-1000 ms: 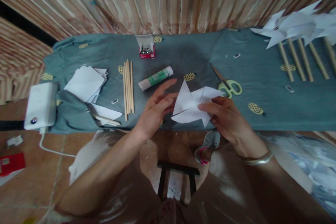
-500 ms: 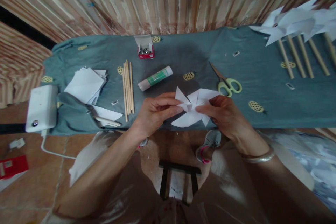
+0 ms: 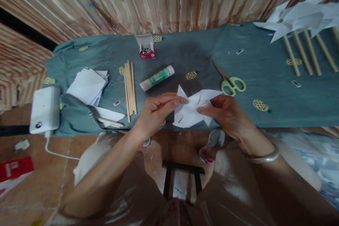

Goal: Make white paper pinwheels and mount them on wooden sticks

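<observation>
A white paper pinwheel (image 3: 192, 109) with folded points is held over the near edge of the teal-covered table (image 3: 185, 49). My left hand (image 3: 156, 111) pinches its middle from the left with thumb and fingers closed. My right hand (image 3: 227, 114), a metal bangle on its wrist, pinches the pinwheel's right side. A glue stick (image 3: 156, 78) lies just beyond my left hand, and green-handled scissors (image 3: 230, 82) lie beyond my right.
Loose wooden sticks (image 3: 129, 88), a stack of white paper squares (image 3: 87, 85) and a white box (image 3: 44, 109) sit at the left. A small red box of pins (image 3: 147, 48) is at the back. Finished pinwheels on sticks (image 3: 299, 21) lie at the far right.
My left hand went from open fingers beside the paper to a pinch on the pinwheel's middle. The paper's points have been folded inward and the pinwheel looks more compact.
</observation>
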### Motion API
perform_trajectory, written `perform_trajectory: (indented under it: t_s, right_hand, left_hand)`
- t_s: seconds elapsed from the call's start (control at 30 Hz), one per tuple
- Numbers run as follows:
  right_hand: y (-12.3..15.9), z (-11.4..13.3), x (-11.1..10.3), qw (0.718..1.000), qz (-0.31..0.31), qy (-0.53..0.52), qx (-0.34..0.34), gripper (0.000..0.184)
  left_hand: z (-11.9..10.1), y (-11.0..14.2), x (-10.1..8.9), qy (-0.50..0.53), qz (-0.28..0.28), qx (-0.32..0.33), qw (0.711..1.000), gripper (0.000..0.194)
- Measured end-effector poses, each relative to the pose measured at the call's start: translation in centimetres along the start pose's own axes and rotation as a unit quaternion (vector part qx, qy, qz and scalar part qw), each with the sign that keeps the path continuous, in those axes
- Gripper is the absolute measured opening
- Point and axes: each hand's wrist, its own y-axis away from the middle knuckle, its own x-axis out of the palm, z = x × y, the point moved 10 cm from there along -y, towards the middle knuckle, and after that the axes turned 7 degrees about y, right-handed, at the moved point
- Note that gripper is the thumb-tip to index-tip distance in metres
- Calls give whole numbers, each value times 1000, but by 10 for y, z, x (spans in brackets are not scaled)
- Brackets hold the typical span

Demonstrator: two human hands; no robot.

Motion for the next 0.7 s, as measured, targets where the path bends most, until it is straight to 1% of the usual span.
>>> perform_trajectory:
  t_s: [0.1,0.23,0.37,0.53,0.7]
  right_hand:
    - [-1,-1,-3,1000,-5,-4,4,10]
    - [-1,-3,-4,1000,-5,-11,9,10]
    - [-1,0,-3,1000,1,-13,-12,7]
    - [-1,2,2,999,28,4,-32,4]
    - [-1,3,5,998,43,27,-39,5]
  left_hand:
    - [-3,-1,-2,-5,17,6,1000,14]
    - [1,0,4,-1,56,2,998,13]
    - [5,0,7,-3,57,-7,998,10]
    - [5,0,11,-5,61,-1,998,7]
    - [8,1,14,-14,65,10,998,12]
